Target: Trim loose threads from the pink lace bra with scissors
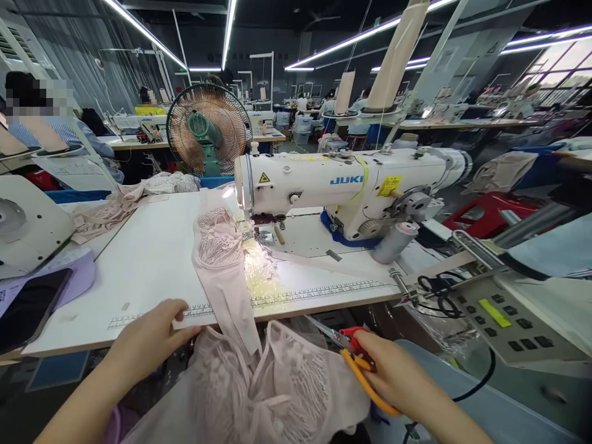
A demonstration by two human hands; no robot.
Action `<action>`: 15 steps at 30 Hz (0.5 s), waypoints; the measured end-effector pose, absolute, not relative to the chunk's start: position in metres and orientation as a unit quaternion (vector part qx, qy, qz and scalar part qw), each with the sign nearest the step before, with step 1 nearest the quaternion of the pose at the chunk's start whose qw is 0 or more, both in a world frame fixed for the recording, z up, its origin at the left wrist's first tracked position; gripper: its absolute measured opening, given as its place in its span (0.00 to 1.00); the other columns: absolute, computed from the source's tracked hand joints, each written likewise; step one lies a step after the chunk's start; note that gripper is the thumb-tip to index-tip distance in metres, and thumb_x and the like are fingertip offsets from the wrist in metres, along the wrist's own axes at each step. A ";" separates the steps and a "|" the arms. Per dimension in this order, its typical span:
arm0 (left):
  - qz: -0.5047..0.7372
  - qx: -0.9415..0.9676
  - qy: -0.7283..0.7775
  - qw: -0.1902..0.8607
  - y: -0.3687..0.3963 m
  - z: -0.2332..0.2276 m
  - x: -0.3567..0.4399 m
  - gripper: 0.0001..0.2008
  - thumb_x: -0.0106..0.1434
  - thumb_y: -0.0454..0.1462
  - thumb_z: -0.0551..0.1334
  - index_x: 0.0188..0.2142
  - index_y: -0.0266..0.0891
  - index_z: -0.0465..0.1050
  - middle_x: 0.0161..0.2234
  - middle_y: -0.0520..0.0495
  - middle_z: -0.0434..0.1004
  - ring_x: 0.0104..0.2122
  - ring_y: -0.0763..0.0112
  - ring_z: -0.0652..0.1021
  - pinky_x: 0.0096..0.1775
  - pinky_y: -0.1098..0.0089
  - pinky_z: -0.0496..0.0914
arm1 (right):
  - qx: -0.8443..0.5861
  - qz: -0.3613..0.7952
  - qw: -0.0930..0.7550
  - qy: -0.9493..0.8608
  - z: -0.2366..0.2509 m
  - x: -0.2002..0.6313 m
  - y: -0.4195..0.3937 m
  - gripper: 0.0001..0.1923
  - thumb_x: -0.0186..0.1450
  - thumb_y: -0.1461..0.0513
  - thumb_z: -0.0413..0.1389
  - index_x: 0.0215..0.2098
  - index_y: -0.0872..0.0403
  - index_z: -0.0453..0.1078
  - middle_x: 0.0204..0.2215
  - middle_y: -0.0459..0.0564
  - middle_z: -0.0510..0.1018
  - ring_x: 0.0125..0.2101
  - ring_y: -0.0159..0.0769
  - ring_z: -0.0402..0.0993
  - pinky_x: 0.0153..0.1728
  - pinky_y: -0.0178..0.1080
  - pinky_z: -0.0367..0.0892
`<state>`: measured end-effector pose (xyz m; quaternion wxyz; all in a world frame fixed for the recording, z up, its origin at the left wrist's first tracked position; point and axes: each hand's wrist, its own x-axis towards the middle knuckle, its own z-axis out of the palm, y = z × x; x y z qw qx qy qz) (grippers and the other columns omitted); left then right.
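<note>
My right hand (388,370) grips a pair of scissors (349,348) with red and orange handles, blades pointing up and left toward the table edge. My left hand (155,336) is by the front edge of the table, thumb and fingers apart, its thumb tip close to a pale pink lace bra (300,376). That bra hangs below the edge, across my lap, its cups facing up. Another pink lace piece (215,246) lies on the tabletop, one end under the needle area of the white sewing machine (300,185) and its band drooping over the edge.
A printed ruler (319,290) runs along the table front. A grey thread cone (395,242) stands right of the machine, above a control panel (506,320). At left lie a phone (32,305) and more pink garments (111,213). A fan (208,129) stands behind; other people sit farther back.
</note>
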<state>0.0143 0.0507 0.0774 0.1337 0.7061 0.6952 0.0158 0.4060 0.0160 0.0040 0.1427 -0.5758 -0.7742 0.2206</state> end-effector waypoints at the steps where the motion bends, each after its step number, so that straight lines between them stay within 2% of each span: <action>1: 0.024 0.721 0.684 0.109 0.062 0.076 0.017 0.20 0.61 0.51 0.50 0.42 0.39 0.67 0.32 0.46 0.77 0.29 0.61 0.78 0.27 0.67 0.68 | -0.589 0.218 0.119 -0.769 0.002 0.408 0.017 0.06 0.59 0.65 0.49 0.24 0.52 0.56 0.23 0.47 0.71 0.23 0.33 0.64 0.23 0.33 0.57; 3: 0.056 0.762 0.643 0.052 0.086 0.068 0.023 0.21 0.64 0.48 0.47 0.47 0.38 0.65 0.42 0.41 0.76 0.37 0.60 0.78 0.34 0.65 0.71 | -0.606 0.222 0.103 -0.757 0.002 0.408 0.017 0.04 0.59 0.65 0.48 0.26 0.52 0.57 0.25 0.48 0.72 0.24 0.34 0.66 0.24 0.34 0.57; 4: 0.067 0.782 0.619 0.035 0.098 0.063 0.025 0.21 0.64 0.45 0.46 0.50 0.37 0.64 0.48 0.39 0.73 0.44 0.59 0.76 0.41 0.63 0.71 | -0.608 0.229 0.107 -0.753 0.002 0.407 0.017 0.04 0.59 0.65 0.48 0.27 0.52 0.57 0.26 0.48 0.72 0.25 0.34 0.66 0.25 0.34 0.58; 5: 0.071 0.797 0.600 0.026 0.110 0.058 0.027 0.21 0.64 0.43 0.46 0.53 0.37 0.62 0.54 0.39 0.68 0.52 0.59 0.71 0.48 0.62 0.68 | -0.605 0.236 0.115 -0.752 0.003 0.404 0.017 0.04 0.59 0.65 0.48 0.27 0.52 0.57 0.27 0.48 0.72 0.26 0.34 0.66 0.25 0.33 0.59; 7: 0.063 0.817 0.573 0.018 0.129 0.047 0.031 0.23 0.63 0.41 0.49 0.56 0.35 0.60 0.59 0.38 0.63 0.58 0.57 0.64 0.55 0.60 0.62 | -0.590 0.241 0.133 -0.759 0.005 0.397 0.017 0.05 0.59 0.65 0.49 0.26 0.52 0.56 0.27 0.48 0.72 0.26 0.34 0.66 0.26 0.33 0.59; 9: 0.054 0.825 0.562 0.011 0.140 0.040 0.034 0.22 0.63 0.39 0.50 0.55 0.33 0.62 0.56 0.35 0.65 0.56 0.53 0.65 0.55 0.55 0.60 | -0.570 0.246 0.151 -0.769 0.004 0.389 0.017 0.07 0.59 0.65 0.49 0.25 0.52 0.55 0.25 0.47 0.71 0.26 0.34 0.65 0.26 0.33 0.59; 12: 0.047 0.835 0.548 0.004 0.132 0.039 0.037 0.17 0.64 0.37 0.50 0.48 0.32 0.69 0.46 0.33 0.73 0.48 0.49 0.71 0.51 0.46 0.61 | -0.540 0.280 0.196 -0.770 -0.001 0.377 0.017 0.09 0.60 0.64 0.51 0.24 0.52 0.55 0.24 0.46 0.70 0.25 0.33 0.65 0.25 0.33 0.60; 13: 0.044 0.843 0.536 0.009 0.124 0.041 0.038 0.16 0.64 0.36 0.50 0.45 0.33 0.71 0.42 0.35 0.75 0.44 0.50 0.72 0.49 0.47 0.62 | -0.531 0.300 0.220 -0.761 -0.003 0.373 0.017 0.09 0.59 0.63 0.52 0.23 0.53 0.56 0.24 0.46 0.70 0.25 0.33 0.65 0.25 0.33 0.61; 15: 0.038 0.859 0.510 0.030 0.101 0.049 0.042 0.13 0.64 0.36 0.50 0.38 0.36 0.73 0.35 0.40 0.75 0.38 0.56 0.74 0.43 0.54 0.67 | -0.518 0.352 0.281 -0.727 -0.002 0.364 0.017 0.08 0.59 0.60 0.54 0.24 0.54 0.60 0.26 0.47 0.72 0.26 0.34 0.68 0.26 0.33 0.64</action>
